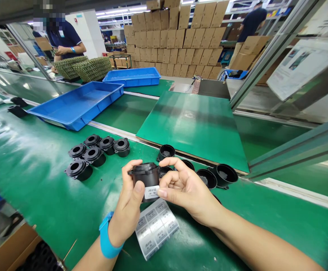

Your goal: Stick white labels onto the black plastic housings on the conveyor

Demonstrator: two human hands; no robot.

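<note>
My left hand [128, 205], with a blue wristband, is wrapped round a black round plastic housing [145, 175] and holds it upright above the bench. A small silver printed label [151, 192] lies against the housing's front wall. At the label's right edge, my right hand [185, 192] has its thumb and curled fingers closed; its index finger reaches to the housing's top rim. Below both hands lies a silver sheet of labels [156, 227], curling on the bench. How firmly the label sticks to the housing I cannot tell.
Several flanged black housings [93, 154] stand at left on the green bench [39, 162]. Open black cups [226, 175] sit right of my hands, partly hidden. Beyond are a blue tray [79, 101], a raised green board [192, 128] and metal posts. Another person [64, 37] stands at far left.
</note>
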